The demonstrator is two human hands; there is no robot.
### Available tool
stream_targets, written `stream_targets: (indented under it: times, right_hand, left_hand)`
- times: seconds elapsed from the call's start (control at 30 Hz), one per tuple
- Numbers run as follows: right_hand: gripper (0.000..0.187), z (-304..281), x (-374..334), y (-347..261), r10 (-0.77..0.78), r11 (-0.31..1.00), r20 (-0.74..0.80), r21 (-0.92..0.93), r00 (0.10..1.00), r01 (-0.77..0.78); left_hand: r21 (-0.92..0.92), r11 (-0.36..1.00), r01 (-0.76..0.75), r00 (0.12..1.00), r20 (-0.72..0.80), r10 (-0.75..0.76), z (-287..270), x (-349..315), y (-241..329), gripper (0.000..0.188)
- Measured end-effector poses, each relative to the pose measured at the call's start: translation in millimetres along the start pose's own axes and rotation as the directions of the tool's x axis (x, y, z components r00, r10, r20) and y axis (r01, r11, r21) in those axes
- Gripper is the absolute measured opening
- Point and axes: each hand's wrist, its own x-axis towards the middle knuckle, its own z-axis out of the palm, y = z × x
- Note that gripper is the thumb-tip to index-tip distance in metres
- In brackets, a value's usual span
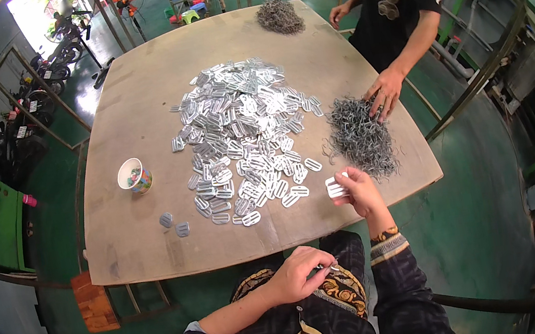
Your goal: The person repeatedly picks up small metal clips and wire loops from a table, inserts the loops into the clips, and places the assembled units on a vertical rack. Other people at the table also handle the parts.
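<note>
My right hand point(360, 192) is raised at the table's near right edge and pinches a flat silver slotted buckle point(336, 188) between thumb and fingers. Low over my lap, my left hand point(303, 273) is closed, and a small shiny bit shows at its fingertips, too small to name. A large heap of similar slotted buckles point(240, 119) spreads over the middle of the table point(115, 120). Just beyond my right hand lies a tangled pile of grey curved metal pieces point(360, 136).
Another person's hand point(386, 90) rests on that tangled pile from the right. A second tangled pile point(279, 16) sits at the far edge. A paper cup point(135, 176) with small pieces stands left, beyond two loose buckles point(174, 225). Motorbikes point(19, 124) are parked at left.
</note>
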Motion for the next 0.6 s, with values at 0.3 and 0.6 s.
stream_targets:
  times: [0.3, 0.6]
  right_hand:
    - [0.012, 20, -108, -8, -0.203, 0.889, 0.047, -0.409, 0.978, 0.204]
    - [0.024, 32, -128, -5, -0.388, 0.714, 0.073, -0.607, 0.919, 0.35]
  left_hand:
    - [0.072, 0.994, 0.082, 0.988, -0.133, -0.071, 18, 18, -8, 0.014]
    - [0.2, 0.977, 0.08, 0.985, -0.163, -0.048, 24, 20, -10, 0.015]
